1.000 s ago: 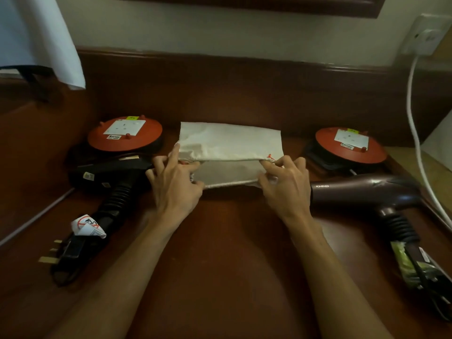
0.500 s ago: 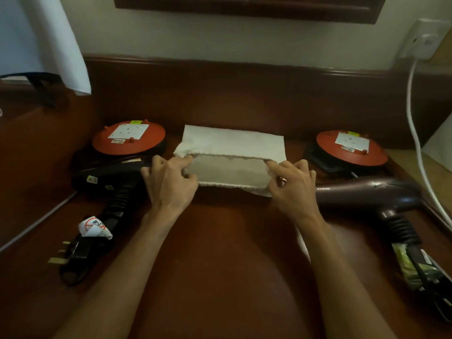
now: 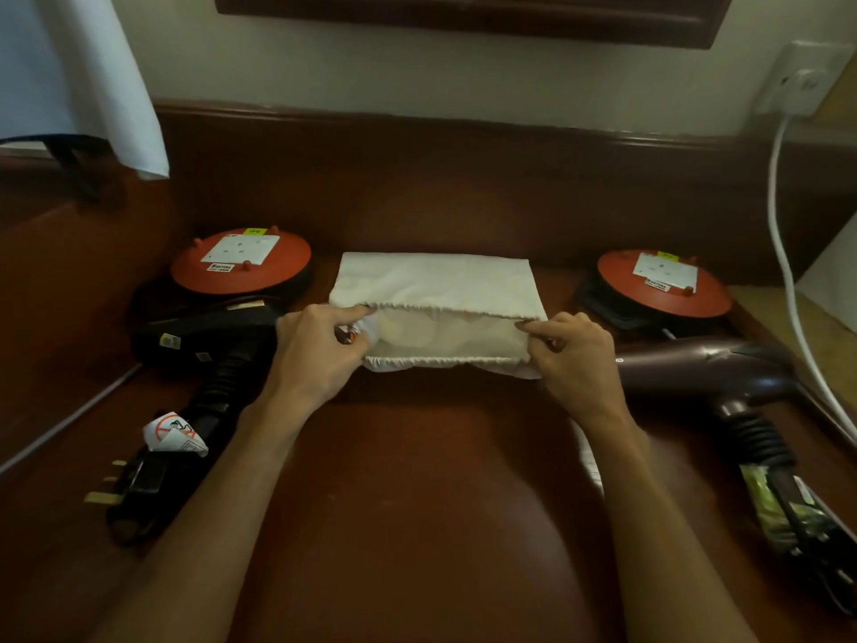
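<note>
Holding bag mouth open, both grips on the upper hem

- White cloth bag [image 3: 436, 280] lies flat on the tabletop [image 3: 417, 503], centre, towards the far edge. Its mouth faces near.
- Left grip [image 3: 315, 359]: thumb and forefinger pinching the upper hem at the bag's left corner, other fingers curled. A small red-tipped bit sits by the thumb; can't tell what it is.
- Right grip [image 3: 575, 359]: fingertips pinching the same hem at the right corner, knuckles up.
- Upper hem is raised off the lower one, so the mouth gapes. Lower gathered hem rests on the tabletop between the two hands. The inside is pale, contents not readable.
- Black hair dryer [image 3: 204, 331] is just left of the left grip, nozzle end near the bag. Its cord runs near-left to a plug [image 3: 134, 484] with a white warning tag [image 3: 174, 438].
- Maroon hair dryer [image 3: 705, 368] is just right of the right grip, handle pointing near-right.
- Two red cable reels flank the bag on the far side: left reel [image 3: 241, 266] and right reel [image 3: 663, 290], each with a white socket plate on top. Both sit apart from the bag.
- White cable [image 3: 783, 252] drops from a wall socket [image 3: 797, 81] at far right.
- White lampshade [image 3: 79, 71] is at far left.
</note>
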### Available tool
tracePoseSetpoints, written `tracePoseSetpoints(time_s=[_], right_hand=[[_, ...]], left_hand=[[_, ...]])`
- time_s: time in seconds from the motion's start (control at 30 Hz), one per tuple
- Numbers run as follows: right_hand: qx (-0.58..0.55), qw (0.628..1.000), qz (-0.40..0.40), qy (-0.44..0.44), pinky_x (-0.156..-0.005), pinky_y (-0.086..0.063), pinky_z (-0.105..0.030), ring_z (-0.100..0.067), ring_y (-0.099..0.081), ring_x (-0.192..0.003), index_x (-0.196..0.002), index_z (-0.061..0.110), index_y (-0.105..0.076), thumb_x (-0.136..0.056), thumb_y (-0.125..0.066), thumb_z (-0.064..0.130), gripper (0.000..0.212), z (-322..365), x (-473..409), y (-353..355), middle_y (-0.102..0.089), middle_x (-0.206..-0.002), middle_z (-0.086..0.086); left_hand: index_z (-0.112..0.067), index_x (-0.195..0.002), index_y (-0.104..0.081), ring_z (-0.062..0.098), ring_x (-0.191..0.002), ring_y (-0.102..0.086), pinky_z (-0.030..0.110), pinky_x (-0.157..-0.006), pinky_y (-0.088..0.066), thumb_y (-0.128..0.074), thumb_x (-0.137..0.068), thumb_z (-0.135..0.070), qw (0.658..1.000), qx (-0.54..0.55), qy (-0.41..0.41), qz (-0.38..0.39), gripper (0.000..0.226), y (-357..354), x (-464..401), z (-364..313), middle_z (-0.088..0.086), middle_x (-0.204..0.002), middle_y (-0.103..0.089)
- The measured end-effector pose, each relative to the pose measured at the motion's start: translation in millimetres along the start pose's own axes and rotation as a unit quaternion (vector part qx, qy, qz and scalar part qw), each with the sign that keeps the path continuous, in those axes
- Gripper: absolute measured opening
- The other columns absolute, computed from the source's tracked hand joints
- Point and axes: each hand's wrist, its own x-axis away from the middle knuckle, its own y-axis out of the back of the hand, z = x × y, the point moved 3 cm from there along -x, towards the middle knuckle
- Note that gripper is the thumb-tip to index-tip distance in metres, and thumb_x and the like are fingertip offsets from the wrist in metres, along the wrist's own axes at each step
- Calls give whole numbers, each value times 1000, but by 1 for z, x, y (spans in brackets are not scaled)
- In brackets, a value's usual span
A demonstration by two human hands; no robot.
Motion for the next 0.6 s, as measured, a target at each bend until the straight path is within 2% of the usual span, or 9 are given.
tracePoseSetpoints(time_s=[0.07,0.13,0.17,0.23,0.33,0.47,0.53,0.6], right_hand=[[3,1000,-20,-20,-65,-36,-17,-16,-48,-85,-117,10,-76,-94,-66,13,25,-8,-2,7,-66,-88,2],[-1,999,-36,-38,-74,-41,-23,-17,-46,-92,-119,11,-74,-94,-67,17,26,-13,0,13,-65,-95,3],[7,999,-34,-39,-83,-41,-29,-17,-45,-97,-119,13,-74,-94,-69,21,27,-14,2,14,-65,-100,3],[45,998,-21,-26,-91,-32,-36,-17,-42,-104,-119,19,-74,-93,-69,28,28,-10,5,14,-64,-107,2],[95,995,-19,3,-88,-26,-39,-19,-43,-104,-118,20,-74,-94,-65,39,31,0,8,16,-66,-106,2],[204,976,-42,65,-86,-30,-41,-20,-48,-94,-95,20,-78,-97,-57,40,29,10,14,21,-65,-88,4],[254,964,-23,76,-88,-32,-44,-22,-50,-97,-98,18,-74,-96,-56,34,24,13,17,25,-64,-93,1],[275,959,15,62,-92,-32,-46,-25,-49,-104,-114,19,-70,-95,-56,30,26,15,17,31,-62,-104,-2]], left_hand=[[-28,-127,-71,24,-106,-60,40,-90,-42,-76,-87,-28,996,-90,-1,-24,40,5,-2,6,6,-120,-69],[-32,-126,-71,29,-109,-50,39,-87,-30,-77,-86,-36,980,-193,-6,-48,40,14,-3,7,6,-118,-62],[-32,-125,-72,31,-109,-47,41,-87,-29,-78,-84,-38,973,-222,-15,-55,41,17,-3,7,6,-116,-60],[-30,-124,-72,32,-109,-45,45,-87,-31,-81,-81,-42,967,-246,-32,-55,45,23,1,6,7,-114,-59],[-30,-123,-73,30,-109,-49,44,-87,-31,-74,-87,-48,960,-274,-35,-37,41,29,6,10,6,-113,-64],[-26,-106,-80,30,-104,-53,46,-86,-34,-65,-93,-42,951,-303,-25,-45,26,38,8,12,6,-105,-71],[-26,-109,-79,31,-105,-51,46,-85,-35,-68,-90,-38,947,-314,-40,-50,25,42,10,12,6,-106,-69],[-27,-116,-77,33,-110,-48,46,-86,-34,-73,-84,-38,946,-317,-48,-55,34,48,12,9,8,-113,-64]])
